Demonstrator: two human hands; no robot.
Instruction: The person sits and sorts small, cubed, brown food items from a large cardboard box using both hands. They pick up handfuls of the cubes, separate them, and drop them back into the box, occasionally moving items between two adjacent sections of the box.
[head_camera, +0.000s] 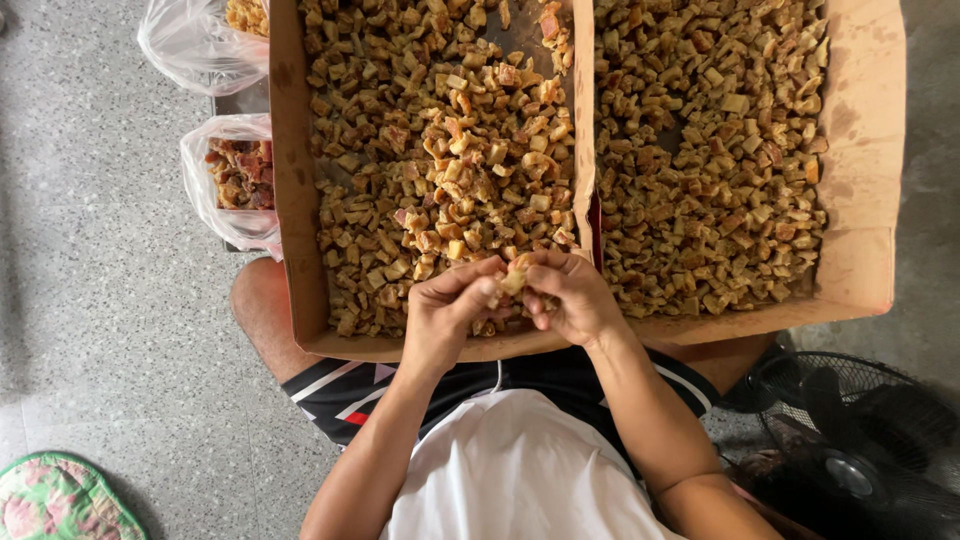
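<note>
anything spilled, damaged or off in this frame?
No spill. The cardboard box has dark greasy stains on its right wall. Both hands, left hand and right hand, pinch one piece over the near edge. Otherwise nothing stands out.

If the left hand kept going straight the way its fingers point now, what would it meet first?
The left hand points toward the right hand, so it would likely meet the small tan piece pinched between them first, then the right hand's fingers.
</note>
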